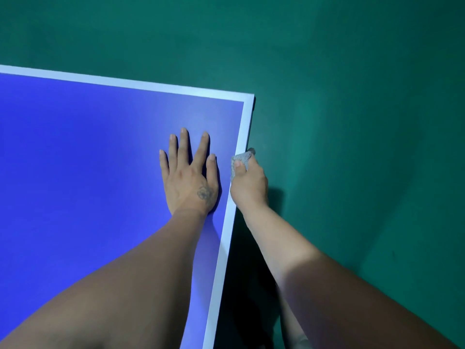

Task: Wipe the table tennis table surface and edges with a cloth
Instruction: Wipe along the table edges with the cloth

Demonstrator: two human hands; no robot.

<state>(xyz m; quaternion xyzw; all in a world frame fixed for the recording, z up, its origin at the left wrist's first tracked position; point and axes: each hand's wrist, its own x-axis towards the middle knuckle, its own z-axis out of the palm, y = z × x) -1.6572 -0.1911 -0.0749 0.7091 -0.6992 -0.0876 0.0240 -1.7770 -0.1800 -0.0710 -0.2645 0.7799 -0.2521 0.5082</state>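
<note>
The table (75, 159) under me is a flat, deep blue with a pale border line running along its edges; the two border strips meet in a corner (249, 99) up at about one o'clock from my hands. The blue looks even and matte, lighter toward that corner and darker where my forearms throw shadow. Past the edge there is only green floor (352, 71), with a dark shadow beside the table's side.

The cloth (241, 161) is small, grey and rough-textured — a wad more than a sheet — and most of it is buried in my right hand (249, 183). That hand is clamped on it, thumb pressed on top over the pale border strip, the other fingers curled down over the side of the table where I cannot see them. The cloth sits right on the long right-hand edge, touching the border, with the corner farther along at twelve o'clock from it.

My left hand (188, 177) lies flat on the blue, palm down, fingers straight and spread, pointing toward twelve — holding nothing. It has a small dark mark on its back near the wrist. The cloth is at roughly two o'clock from that hand, just beside its thumb but not touching it; the two hands are near each other yet apart, with the border strip between them.
</note>
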